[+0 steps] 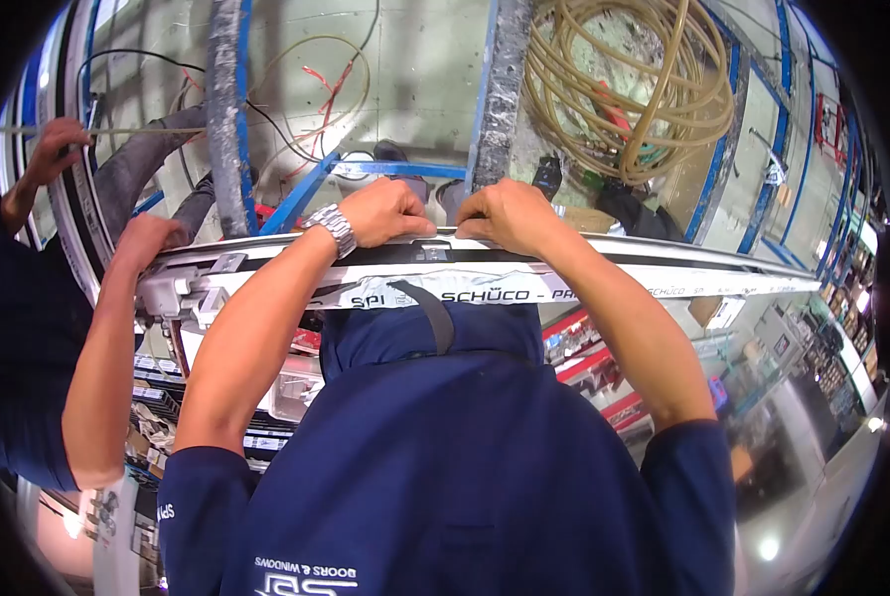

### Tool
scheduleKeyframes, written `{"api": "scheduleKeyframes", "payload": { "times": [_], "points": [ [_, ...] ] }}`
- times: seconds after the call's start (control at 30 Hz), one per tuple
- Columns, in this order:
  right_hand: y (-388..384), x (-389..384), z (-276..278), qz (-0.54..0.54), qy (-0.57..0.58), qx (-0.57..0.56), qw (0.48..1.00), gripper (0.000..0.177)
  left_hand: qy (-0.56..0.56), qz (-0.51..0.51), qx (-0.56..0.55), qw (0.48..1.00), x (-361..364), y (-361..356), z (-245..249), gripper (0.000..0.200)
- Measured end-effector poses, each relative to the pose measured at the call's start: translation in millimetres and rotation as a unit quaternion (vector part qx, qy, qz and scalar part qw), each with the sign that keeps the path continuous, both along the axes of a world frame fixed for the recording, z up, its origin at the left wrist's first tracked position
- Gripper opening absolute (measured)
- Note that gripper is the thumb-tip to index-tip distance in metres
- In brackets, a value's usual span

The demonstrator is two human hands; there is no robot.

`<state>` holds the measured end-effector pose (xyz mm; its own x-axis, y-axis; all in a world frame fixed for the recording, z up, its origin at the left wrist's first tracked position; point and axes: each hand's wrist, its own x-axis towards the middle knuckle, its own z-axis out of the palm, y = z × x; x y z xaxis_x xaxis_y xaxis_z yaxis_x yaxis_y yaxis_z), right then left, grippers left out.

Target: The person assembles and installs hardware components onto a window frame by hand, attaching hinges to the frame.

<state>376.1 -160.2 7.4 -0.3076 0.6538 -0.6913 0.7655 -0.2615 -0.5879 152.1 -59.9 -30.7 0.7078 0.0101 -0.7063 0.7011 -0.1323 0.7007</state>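
A long white window or door profile [698, 286] runs across in front of me, with printed protective film on its near side. My left hand [380, 212], with a metal-band watch [333, 230] above it, rests at the far edge, fingers curled and pressed together. Close to its right, my right hand [510, 214] pinches at the same edge. Whatever lies between the fingertips is too small or hidden to make out. A small dark fitting [432, 254] sits in the profile's channel just below the hands. A dark strap [431, 316] hangs over the film.
On the left, a co-worker's hand [150, 238] rests near the profile's end and the other hand [60, 149] is by an upright frame. Padded blue-edged support bars [229, 119] stand beyond. A coiled hose [654, 89] lies at the back right.
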Motion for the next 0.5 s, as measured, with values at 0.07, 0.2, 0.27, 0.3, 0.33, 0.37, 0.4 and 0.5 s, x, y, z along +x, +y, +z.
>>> {"api": "scheduleKeyframes", "payload": {
  "times": [0.07,0.2,0.27,0.3,0.33,0.37,0.4,0.5],
  "points": [
    [-3.0,-1.9,1.2,-0.022,-0.007,0.016,1.000,0.021,-0.058,0.037,0.032,0.997,-11.2,-2.4,-2.7,0.032],
    [1.4,-11.4,-7.8,-0.008,0.035,0.130,0.991,0.020,-0.059,0.043,0.240,0.968,-66.7,9.9,18.7,0.031],
    [5.8,-30.0,-8.9,0.052,0.068,0.138,0.987,0.021,-0.021,0.073,0.295,0.952,-83.9,10.2,54.3,0.041],
    [10.7,-41.9,-9.8,0.076,0.073,0.131,0.986,0.022,-0.059,0.127,0.330,0.933,-92.2,6.0,69.5,0.036],
    [14.6,-49.9,-22.8,0.119,0.065,0.116,0.984,0.025,-0.048,0.178,0.345,0.920,-92.4,3.5,92.1,0.033],
    [20.2,-51.9,-23.7,0.125,0.058,0.088,0.987,0.025,-0.034,0.228,0.355,0.906,-93.1,-5.7,110.7,0.030],
    [24.9,-53.3,-23.9,0.133,0.051,0.058,0.988,0.026,-0.066,0.273,0.375,0.883,-98.0,-19.7,117.0,0.028],
    [29.3,-42.9,-15.6,0.124,0.056,0.021,0.991,0.027,-0.095,0.386,0.405,0.823,-108.4,-63.3,141.5,0.026]
  ]
}}
